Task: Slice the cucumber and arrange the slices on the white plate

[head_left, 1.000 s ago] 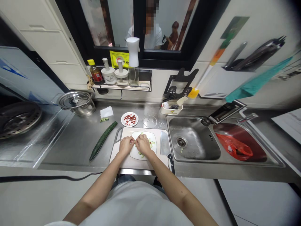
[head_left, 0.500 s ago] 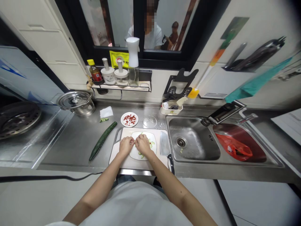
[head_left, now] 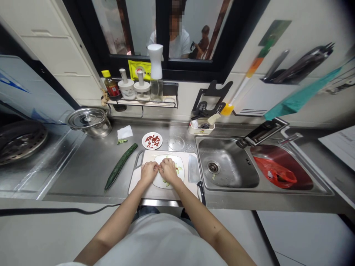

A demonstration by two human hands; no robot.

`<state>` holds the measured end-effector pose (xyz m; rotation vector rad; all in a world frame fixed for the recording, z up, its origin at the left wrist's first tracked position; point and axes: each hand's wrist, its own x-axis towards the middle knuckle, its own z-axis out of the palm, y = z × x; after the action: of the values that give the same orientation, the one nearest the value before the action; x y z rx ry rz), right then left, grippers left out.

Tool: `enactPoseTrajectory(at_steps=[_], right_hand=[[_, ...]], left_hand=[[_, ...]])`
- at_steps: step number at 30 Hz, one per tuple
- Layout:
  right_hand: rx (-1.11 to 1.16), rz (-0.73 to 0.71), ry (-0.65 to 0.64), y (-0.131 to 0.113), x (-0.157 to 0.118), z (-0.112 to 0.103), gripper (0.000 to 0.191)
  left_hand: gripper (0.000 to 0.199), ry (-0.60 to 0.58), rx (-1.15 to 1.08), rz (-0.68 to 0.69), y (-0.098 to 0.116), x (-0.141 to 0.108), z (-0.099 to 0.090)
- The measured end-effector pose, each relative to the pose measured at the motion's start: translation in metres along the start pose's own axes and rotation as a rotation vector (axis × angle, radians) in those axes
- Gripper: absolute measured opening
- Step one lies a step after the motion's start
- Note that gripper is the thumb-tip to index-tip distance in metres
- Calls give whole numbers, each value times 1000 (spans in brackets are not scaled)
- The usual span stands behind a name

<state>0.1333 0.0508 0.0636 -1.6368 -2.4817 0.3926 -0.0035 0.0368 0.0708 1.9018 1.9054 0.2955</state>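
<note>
My left hand (head_left: 149,172) and my right hand (head_left: 168,170) meet over a white squarish plate (head_left: 158,159), fingertips pinched close together. Whatever lies between the fingers is too small to make out. Thin green-edged cucumber slices (head_left: 179,171) are laid around the plate, with a little red among them. Under the plate is a pale cutting board (head_left: 146,193); a kitchen knife (head_left: 194,169) rests along its right side, black handle towards me. Behind the board sits a small white dish (head_left: 144,145) of chopped red pieces (head_left: 152,140). To the left lies a whole cucumber (head_left: 121,167).
A double sink (head_left: 233,173) adjoins the board on the right, with a red plastic bag (head_left: 277,173) in its far basin. At back left stand a lidded steel pot (head_left: 97,125) and a white tissue (head_left: 125,132). A condiment rack (head_left: 142,103) hangs behind.
My hands stay at the same place over the plate, with only a very slight shift of the fingers. The view moves slightly; the objects on the counter stay put.
</note>
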Motion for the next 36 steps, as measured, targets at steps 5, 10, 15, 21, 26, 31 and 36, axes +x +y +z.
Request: enactPoseTrajectory(at_steps=[5, 10, 15, 21, 26, 31, 36], right_hand=[[-10, -7, 19, -2, -3, 2, 25], [-12, -4, 2, -2, -1, 3, 26], [-19, -5, -11, -2, 1, 3, 26], [-14, -4, -2, -3, -1, 2, 26], [-12, -4, 1, -3, -3, -2, 26], [-21, -6, -2, -6, -6, -9, 24], [25, 22, 52, -4, -24, -17, 21]], left_hand=[[22, -8, 3, 0, 2, -1, -3], [22, -16, 13, -2, 5, -2, -7], [22, -28, 41, 3, 6, -3, -8], [22, -29, 62, -5, 7, -3, -8], [20, -25, 56, 1, 9, -2, -8], [19, -19, 52, 15, 13, -5, -13], [19, -6, -11, 76, 14, -13, -14]])
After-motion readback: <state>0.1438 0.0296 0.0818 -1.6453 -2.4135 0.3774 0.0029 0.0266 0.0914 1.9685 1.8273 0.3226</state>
